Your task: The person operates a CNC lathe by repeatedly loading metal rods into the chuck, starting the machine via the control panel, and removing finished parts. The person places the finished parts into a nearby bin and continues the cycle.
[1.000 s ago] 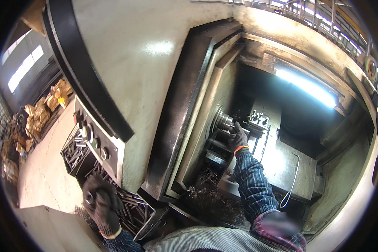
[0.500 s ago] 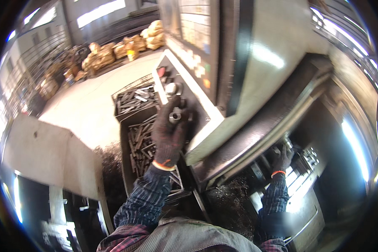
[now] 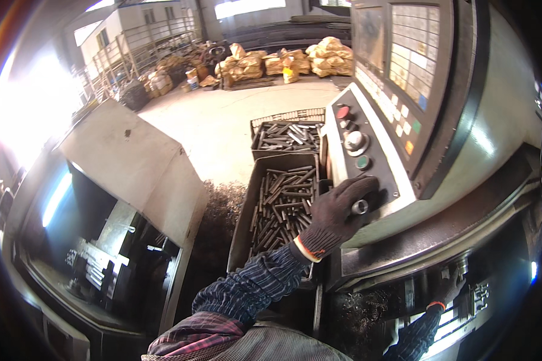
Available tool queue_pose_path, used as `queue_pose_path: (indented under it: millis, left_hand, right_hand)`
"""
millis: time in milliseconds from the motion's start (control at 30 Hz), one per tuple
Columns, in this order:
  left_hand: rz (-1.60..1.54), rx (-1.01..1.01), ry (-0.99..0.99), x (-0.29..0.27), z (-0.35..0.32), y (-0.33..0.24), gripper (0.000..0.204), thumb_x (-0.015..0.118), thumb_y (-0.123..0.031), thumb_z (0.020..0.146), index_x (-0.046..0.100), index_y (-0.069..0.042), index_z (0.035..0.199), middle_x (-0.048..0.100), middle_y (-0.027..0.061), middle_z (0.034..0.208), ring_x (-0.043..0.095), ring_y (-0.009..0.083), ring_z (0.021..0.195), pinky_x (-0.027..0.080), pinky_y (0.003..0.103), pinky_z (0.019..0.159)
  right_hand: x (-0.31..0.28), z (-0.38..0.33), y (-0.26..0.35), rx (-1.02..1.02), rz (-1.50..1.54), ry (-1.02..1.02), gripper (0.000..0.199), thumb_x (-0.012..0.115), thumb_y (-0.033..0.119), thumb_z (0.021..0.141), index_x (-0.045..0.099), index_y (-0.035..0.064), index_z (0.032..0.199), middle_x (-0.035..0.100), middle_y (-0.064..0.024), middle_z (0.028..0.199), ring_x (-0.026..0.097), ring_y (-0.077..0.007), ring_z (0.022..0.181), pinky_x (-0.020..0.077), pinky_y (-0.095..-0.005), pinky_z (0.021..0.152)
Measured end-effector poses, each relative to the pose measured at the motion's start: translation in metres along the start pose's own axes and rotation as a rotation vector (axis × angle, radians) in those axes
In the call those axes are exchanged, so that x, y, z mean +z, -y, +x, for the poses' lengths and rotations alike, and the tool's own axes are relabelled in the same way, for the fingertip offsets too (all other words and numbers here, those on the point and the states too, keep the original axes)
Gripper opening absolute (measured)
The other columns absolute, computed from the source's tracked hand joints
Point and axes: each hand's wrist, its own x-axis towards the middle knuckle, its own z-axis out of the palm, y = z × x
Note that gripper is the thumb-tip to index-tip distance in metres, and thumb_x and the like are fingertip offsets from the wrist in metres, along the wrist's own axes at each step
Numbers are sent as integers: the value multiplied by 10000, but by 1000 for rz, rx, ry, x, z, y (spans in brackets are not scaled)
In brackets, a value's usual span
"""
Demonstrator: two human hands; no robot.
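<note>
the gloved left hand (image 3: pixel 337 213) is pinching a short metal cylinder (image 3: pixel 359 207) against the control panel (image 3: pixel 367 162), at three o'clock from the parts tray (image 3: pixel 283 201). the right hand (image 3: pixel 445 292) is reaching into the machine, grip unclear.

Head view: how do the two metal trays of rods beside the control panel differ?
The near tray is deeper and longer, running lengthwise along the machine, its rods mostly parallel in rows. The far tray is shallower and lies crosswise with a slotted back rim, its rods jumbled at angles. The gloved left hand, holding a small metal cylinder, is next to the near tray. Both hold dark metal rods.
</note>
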Motion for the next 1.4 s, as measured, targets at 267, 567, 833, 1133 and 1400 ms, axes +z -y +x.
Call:
queue_pose_path:
  millis: [267, 567, 833, 1133, 1400]
  left_hand:
    - [-374, -131, 371, -42, -25, 15, 576, 737, -40, 833, 594, -115, 1386, 619, 155, 1413, 659, 308, 1227, 546, 418, 1040]
    - [-226, -373, 477, -181, -173, 54, 541, 676, -120, 868, 597, -139, 1402, 630, 95, 1384, 678, 302, 1168, 558, 401, 962]
    - [54, -512, -12, -343, -258, 64, 446, 708, -314, 945, 630, -182, 1364, 632, 131, 1354, 630, 322, 1228, 509, 416, 1027]
    - [-197, -690, -449, -493, -338, 9, 517, 587, -328, 1056, 512, -37, 1477, 456, 159, 1546, 476, 246, 1391, 390, 381, 1142]
    - [-248, -850, -809, -542, -405, -18, 686, 522, -442, 1073, 338, -10, 1574, 421, 149, 1583, 439, 210, 1420, 345, 377, 1175]
  right_hand:
    - [-38, 1, 1, 125, 24, 23, 592, 447, 60, 986, 388, 111, 1573, 559, -134, 1491, 434, -363, 1428, 324, -439, 1229]
    - [-170, -104, 216, 163, 1384, -479, 478, 553, 319, 1064, 546, 39, 1452, 634, -167, 1344, 678, -248, 1091, 593, -356, 872]
    - [-225, -279, 460, -476, 1564, 410, 370, 500, 138, 1051, 591, -23, 1371, 674, -105, 1211, 637, -178, 981, 536, -307, 795]
    - [-247, -547, 624, -1395, 1245, 1552, 366, 619, 98, 983, 645, 22, 1340, 742, -141, 1143, 702, -162, 1029, 560, -297, 872]
    - [-280, -640, 682, -1662, 873, 2005, 370, 673, 194, 1004, 637, 12, 1324, 729, -96, 1142, 665, -111, 1043, 531, -283, 897]
